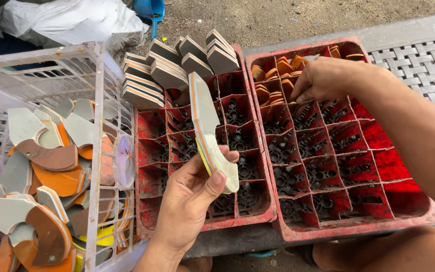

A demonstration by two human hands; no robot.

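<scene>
My left hand (190, 201) grips a long, flat layered foam piece (206, 126), grey-green with orange and yellow edge stripes, held upright over the left red crate (149, 151). My right hand (323, 79) reaches into the far cells of the right red crate (358, 231), fingertips pinched down among small orange pieces (273, 75); what it pinches is hidden. Grey layered wedge blocks (177, 65) are stacked in the left crate's far cells.
A white plastic basket (96, 151) at left holds several curved grey and orange foam offcuts (46, 161). A woven grey mat (424, 60) lies at right, a white plastic sheet (71, 20) and dirt ground behind. My knee (388, 252) is below the crates.
</scene>
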